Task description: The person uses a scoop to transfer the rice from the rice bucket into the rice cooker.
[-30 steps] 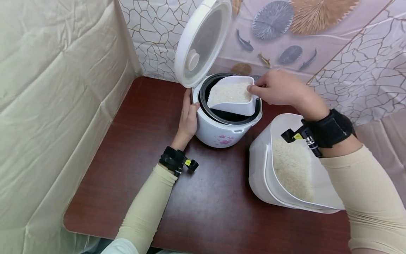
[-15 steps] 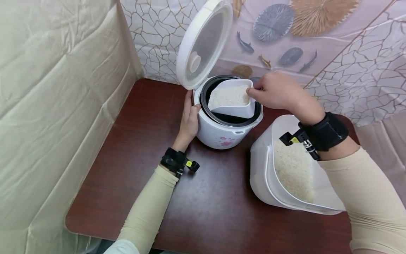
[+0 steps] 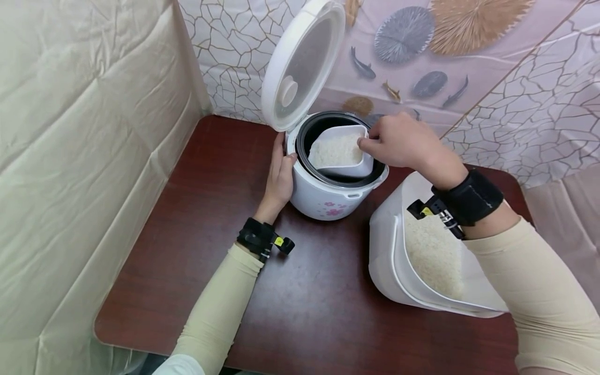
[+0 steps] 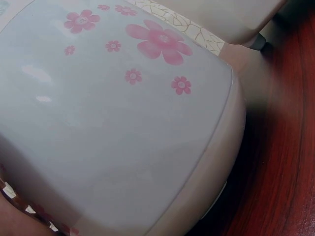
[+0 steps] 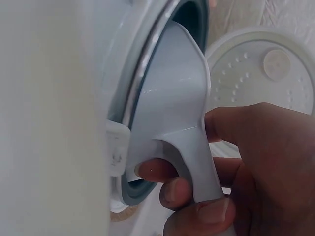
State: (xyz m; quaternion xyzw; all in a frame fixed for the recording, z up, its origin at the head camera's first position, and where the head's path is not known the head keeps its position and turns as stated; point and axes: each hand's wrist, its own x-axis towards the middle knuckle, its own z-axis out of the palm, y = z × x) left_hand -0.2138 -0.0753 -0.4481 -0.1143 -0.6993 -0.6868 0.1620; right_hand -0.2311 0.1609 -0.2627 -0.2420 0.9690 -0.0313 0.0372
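A white rice cooker [image 3: 311, 195] with pink flowers stands on the table, lid [image 3: 305, 67] raised. My left hand [image 3: 280, 179] rests against the cooker's left side, thumb near the rim; flowers on the cooker wall [image 4: 118, 118] fill the left wrist view. With my right hand [image 3: 403, 143] I grip the handle of a white scoop [image 5: 177, 93], fingers curled round it in the right wrist view. The scoop holds white rice [image 3: 335, 150]. Its body sits inside the mouth of the dark inner pot [image 3: 321, 122], nearly level.
Right of the cooker, a tall white bin [image 3: 384, 255] holds more rice [image 3: 431, 255]; my right forearm passes over it. The dark red table [image 3: 309, 312] meets a patterned cloth [image 3: 234, 62] behind and a beige cloth [image 3: 94, 156] at left.
My right hand and the scoop have moved a little left and toward me, deeper into the inner pot. The rice stays in the scoop. My left hand keeps its place on the cooker.
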